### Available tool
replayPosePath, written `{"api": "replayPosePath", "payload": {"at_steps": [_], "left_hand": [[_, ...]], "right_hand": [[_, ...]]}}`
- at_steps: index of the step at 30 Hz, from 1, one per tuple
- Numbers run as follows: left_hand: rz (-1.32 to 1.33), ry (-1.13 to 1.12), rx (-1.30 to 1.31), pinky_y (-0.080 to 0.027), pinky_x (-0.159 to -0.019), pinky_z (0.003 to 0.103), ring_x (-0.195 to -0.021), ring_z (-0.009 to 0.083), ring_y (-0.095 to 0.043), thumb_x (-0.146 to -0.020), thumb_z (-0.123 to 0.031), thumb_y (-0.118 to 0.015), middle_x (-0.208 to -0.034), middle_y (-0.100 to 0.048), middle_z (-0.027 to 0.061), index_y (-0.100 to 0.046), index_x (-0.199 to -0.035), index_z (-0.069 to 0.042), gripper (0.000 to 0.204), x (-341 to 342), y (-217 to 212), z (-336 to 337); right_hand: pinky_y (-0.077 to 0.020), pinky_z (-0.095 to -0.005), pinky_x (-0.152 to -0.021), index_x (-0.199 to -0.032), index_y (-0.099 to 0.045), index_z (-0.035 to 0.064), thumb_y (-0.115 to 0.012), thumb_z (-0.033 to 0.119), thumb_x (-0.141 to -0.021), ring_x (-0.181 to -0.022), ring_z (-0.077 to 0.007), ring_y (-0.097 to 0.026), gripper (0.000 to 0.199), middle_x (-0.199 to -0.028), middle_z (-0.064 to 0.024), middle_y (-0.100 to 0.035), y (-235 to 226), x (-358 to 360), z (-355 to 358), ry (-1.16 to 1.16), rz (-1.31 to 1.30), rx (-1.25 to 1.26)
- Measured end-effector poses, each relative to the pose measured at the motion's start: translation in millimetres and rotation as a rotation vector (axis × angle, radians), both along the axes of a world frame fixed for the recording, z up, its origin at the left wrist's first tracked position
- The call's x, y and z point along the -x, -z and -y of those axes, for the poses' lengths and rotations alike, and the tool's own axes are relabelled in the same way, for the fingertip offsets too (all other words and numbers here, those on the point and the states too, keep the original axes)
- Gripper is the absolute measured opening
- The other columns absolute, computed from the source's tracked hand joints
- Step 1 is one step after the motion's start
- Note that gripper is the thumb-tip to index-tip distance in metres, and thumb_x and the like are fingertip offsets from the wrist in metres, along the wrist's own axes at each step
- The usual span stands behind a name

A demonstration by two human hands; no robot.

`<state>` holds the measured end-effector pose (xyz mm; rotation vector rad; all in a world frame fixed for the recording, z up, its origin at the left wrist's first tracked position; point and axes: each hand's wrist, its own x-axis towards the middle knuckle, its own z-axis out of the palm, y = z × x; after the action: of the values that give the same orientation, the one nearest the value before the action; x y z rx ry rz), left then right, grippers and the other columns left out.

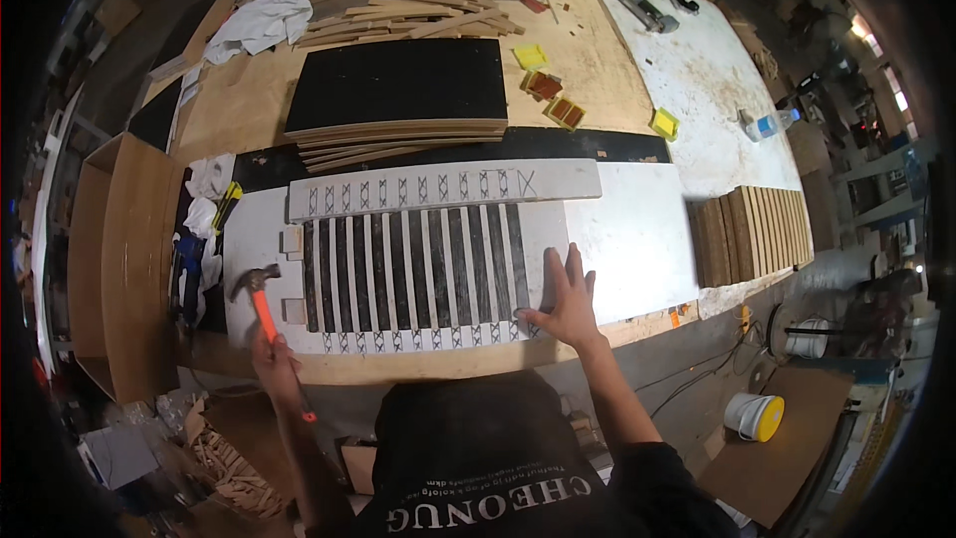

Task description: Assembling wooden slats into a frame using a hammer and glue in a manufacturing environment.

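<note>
While my left hand (276, 354) grips a hammer (261, 309), dark strips (515, 264) beside my spread right hand (570, 309) look laid out; what's left, unclear.

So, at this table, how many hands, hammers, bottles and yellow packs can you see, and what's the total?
Hands: 2
Hammer: 1
Bottle: 1
Yellow packs: 4
Total: 8

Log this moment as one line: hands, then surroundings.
left hand: holds orange-handled hammer | right hand: spread, at rightmost dark strip | nearby: black-topped board stack, cardboard box
</note>
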<state>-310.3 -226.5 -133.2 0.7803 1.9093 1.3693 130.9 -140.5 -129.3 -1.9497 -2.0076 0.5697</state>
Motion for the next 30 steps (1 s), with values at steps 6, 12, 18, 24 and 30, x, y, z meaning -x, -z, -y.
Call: {"api": "replayPosePath", "payload": {"at_steps": [6,12,18,24,30], "left_hand": [[-0.272,0.032,-0.036,-0.036,-0.045,0.018,-0.061,0.0041,-0.042,-0.087,0.001,-0.044,-0.078,-0.050,-0.0011,-0.046,-0.128,-0.005,0.042,44,3,5],[0.163,0.431,0.131,-0.038,-0.040,0.021,-0.044,0.0056,-0.043,-0.087,-0.007,-0.049,-0.069,-0.050,0.0028,-0.038,-0.134,-0.009,0.048,-54,-35,16],[-0.567,1.352,-0.140,-0.050,-0.068,0.042,-0.076,0.0375,-0.061,-0.089,-0.026,-0.052,-0.095,-0.062,0.0192,-0.044,-0.130,-0.012,0.044,-121,-28,8],[-0.961,1.734,-0.165,-0.050,-0.056,0.041,-0.060,0.0314,-0.060,-0.088,-0.026,-0.052,-0.075,-0.058,0.0128,-0.047,-0.128,-0.018,0.040,-167,-49,-20],[-1.203,1.668,-0.153,-0.051,-0.053,0.043,-0.058,0.0322,-0.061,-0.089,-0.026,-0.047,-0.078,-0.060,0.0122,-0.043,-0.130,-0.017,0.041,-179,-41,-43]], "right_hand": [[-0.0203,-0.0601,-0.102,-0.140,-0.023,0.0086,-0.075,0.055,-0.056,-0.131,-0.0437,-0.022,0.109,-0.143,-0.0269,-0.018,-3,-13,10,-0.155,0.060,0.027],[-0.0223,-0.0557,-0.104,-0.140,-0.023,0.0045,-0.069,0.063,-0.057,-0.132,-0.0394,-0.024,0.111,-0.144,-0.0239,-0.019,13,-20,16,-0.144,0.110,-0.066],[-0.0222,-0.0528,-0.105,-0.138,-0.024,0.0025,-0.061,0.070,-0.059,-0.132,-0.0343,-0.027,0.111,-0.144,-0.0202,-0.023,26,-26,16,-0.146,0.074,-0.179],[-0.0224,-0.0509,-0.106,-0.138,-0.026,0.0023,-0.057,0.063,-0.068,-0.130,-0.0349,-0.029,0.098,-0.142,-0.0205,-0.026,25,-41,20,-0.236,-0.001,-0.234],[-0.0231,-0.0500,-0.107,-0.137,-0.028,0.0033,-0.052,0.067,-0.070,-0.130,-0.0328,-0.030,0.096,-0.140,-0.0169,-0.032,35,-43,27,-0.171,0.072,-0.306]]}}
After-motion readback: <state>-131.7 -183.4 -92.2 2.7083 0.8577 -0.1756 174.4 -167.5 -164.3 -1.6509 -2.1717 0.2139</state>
